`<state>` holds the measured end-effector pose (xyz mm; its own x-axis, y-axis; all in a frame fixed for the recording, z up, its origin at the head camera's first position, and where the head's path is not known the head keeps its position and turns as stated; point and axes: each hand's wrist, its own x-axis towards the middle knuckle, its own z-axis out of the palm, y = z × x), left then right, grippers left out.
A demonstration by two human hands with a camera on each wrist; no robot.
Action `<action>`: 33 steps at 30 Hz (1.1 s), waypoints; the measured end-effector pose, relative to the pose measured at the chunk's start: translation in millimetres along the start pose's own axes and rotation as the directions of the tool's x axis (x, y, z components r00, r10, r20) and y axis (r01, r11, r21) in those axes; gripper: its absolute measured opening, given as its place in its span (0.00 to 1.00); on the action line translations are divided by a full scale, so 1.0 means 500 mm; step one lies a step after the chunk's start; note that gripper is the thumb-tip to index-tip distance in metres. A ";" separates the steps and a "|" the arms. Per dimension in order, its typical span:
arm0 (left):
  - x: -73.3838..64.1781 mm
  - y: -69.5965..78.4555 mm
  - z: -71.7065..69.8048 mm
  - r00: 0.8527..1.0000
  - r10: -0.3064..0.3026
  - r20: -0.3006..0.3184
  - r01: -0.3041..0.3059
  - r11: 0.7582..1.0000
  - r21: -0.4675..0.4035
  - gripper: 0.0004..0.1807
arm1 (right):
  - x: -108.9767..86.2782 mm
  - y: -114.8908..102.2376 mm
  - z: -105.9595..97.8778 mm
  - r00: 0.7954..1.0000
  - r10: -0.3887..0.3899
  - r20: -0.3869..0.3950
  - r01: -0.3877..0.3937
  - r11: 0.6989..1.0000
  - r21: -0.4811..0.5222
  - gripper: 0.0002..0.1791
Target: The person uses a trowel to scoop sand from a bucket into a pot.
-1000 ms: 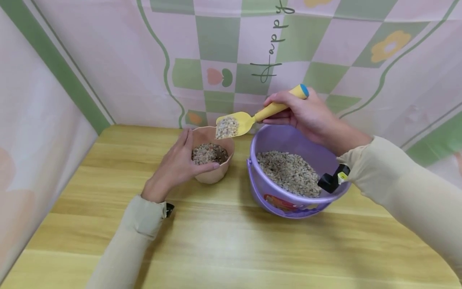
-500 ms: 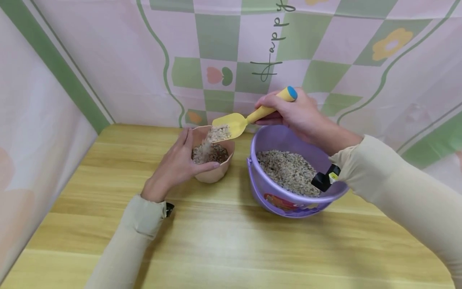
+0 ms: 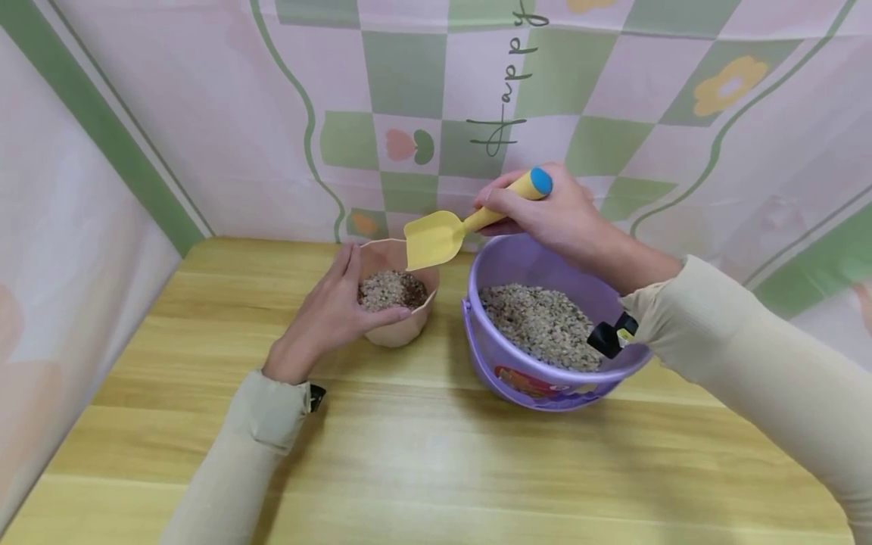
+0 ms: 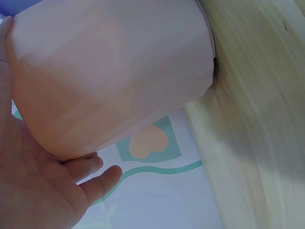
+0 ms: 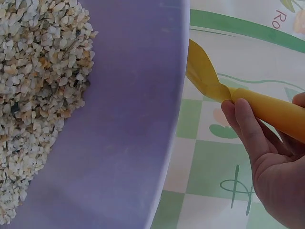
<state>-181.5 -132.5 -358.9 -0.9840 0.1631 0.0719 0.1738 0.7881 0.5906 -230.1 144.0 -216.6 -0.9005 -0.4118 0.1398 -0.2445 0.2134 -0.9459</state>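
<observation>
A pale pink flowerpot point(image 3: 402, 334) with an angular rim stands on the table, partly filled with small gravel point(image 3: 387, 289) over darker material. My left hand point(image 3: 332, 309) holds it from the left, thumb across the front rim and fingers along the far side. In the left wrist view the pot's smooth wall point(image 4: 114, 71) fills the space beside the palm. My right hand point(image 3: 555, 216) grips the handle of a yellow toy shovel point(image 3: 434, 239). The shovel's bare blade tilts over the pot's right rim. The blue handle end points up to the right.
A purple bucket point(image 3: 521, 261) of light gravel point(image 3: 541, 325) stands right of the pot, under the right forearm, its handle lowered at the front. Behind the wooden table point(image 3: 409, 469) hangs a checked, printed cloth point(image 3: 409, 72).
Gravel has slid off the shovel into the pot, whose fill now looks lighter on top. The right hand has shifted slightly left and tipped the blade. The left hand keeps its hold.
</observation>
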 end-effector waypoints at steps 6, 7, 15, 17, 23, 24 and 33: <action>0.001 -0.001 -0.001 1.000 -0.003 0.004 0.002 1.000 0.008 0.74 | -0.007 -0.001 -0.007 1.000 -0.008 -0.011 0.008 1.000 -0.015 0.12; 0.001 -0.001 -0.001 1.000 -0.003 0.004 0.003 1.000 0.010 0.74 | -0.008 -0.001 -0.009 1.000 -0.010 -0.012 0.010 1.000 -0.021 0.12; 0.002 -0.001 0.000 1.000 0.001 -0.003 -0.001 1.000 0.010 0.75 | -0.019 -0.008 -0.028 1.000 0.003 -0.020 -0.001 0.998 0.056 0.10; 0.002 -0.001 0.000 1.000 0.002 -0.002 -0.002 1.000 0.011 0.75 | -0.024 -0.009 -0.035 1.000 0.009 -0.023 -0.007 0.998 0.067 0.10; 0.001 -0.001 0.000 1.000 0.009 0.004 -0.010 1.000 0.011 0.74 | -0.042 -0.016 -0.061 0.999 -0.003 -0.036 0.008 0.988 0.155 0.14; 0.001 0.000 0.000 1.000 0.013 0.002 -0.013 1.000 0.011 0.74 | -0.045 -0.017 -0.065 0.999 -0.007 -0.036 0.013 0.984 0.176 0.15; 0.001 0.002 0.000 0.999 0.031 -0.020 -0.031 0.999 0.014 0.73 | -0.074 -0.023 -0.102 0.999 -0.029 -0.031 0.037 0.964 0.264 0.13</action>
<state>-181.5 -131.7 -358.4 -0.9788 0.1752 0.1063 0.2043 0.7908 0.5769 -212.6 202.0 -196.1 -0.9038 -0.3898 0.1766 -0.1735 -0.0436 -0.9839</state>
